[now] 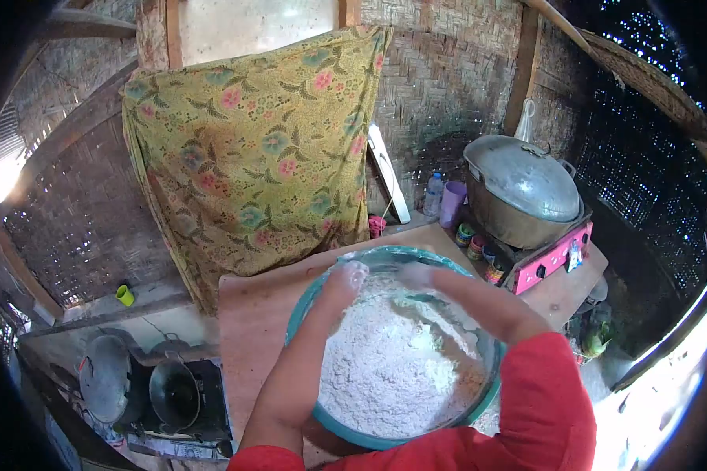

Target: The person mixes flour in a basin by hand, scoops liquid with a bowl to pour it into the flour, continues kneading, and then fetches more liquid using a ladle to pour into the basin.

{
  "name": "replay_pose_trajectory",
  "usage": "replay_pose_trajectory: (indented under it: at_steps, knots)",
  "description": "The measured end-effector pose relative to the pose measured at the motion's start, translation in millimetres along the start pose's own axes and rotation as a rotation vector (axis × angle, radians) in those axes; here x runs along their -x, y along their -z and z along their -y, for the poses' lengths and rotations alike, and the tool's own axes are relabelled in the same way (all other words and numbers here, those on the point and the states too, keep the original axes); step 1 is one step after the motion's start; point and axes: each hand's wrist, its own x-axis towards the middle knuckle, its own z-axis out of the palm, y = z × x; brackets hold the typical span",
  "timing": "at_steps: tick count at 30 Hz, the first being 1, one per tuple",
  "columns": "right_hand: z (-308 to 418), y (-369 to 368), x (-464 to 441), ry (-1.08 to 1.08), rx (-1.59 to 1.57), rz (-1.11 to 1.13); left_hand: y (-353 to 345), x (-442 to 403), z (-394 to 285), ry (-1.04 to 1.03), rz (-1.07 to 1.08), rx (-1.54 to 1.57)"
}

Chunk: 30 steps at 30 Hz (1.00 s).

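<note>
A wide green basin (393,251) stands before me on a wooden table, holding a large heap of white flour-like powder (385,361). My left hand (346,282) is over the far left part of the basin, its fingers curled and coated in white; whatever they may hold is hidden. Close to the far rim, my right hand (418,275) is also whitened and smeared by motion, so its fingers do not show clearly. Behind it, the powder has a hollow on the right side of the basin.
A large lidded metal pot (522,188) sits on a pink stove (554,255) at the right. Beside it are a purple cup (452,204), a water bottle (434,195) and several small tins. A floral cloth (259,157) hangs behind the table (247,330). Dark pans (175,392) lie lower left.
</note>
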Motion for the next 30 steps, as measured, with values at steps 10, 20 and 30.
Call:
replay_pose_trajectory:
  at_steps: [10,20,30]
  knots:
    - [-8,-33,4,-0.421,-0.405,0.006,1,-6,-16,0.406,0.48,0.001]
    - [95,-1,-24,0.074,-0.424,-0.105,-63,53,70,0.462,0.429,-0.314]
    - [66,-10,148,-0.037,-0.952,-0.012,-64,29,-38,0.85,0.771,0.488]
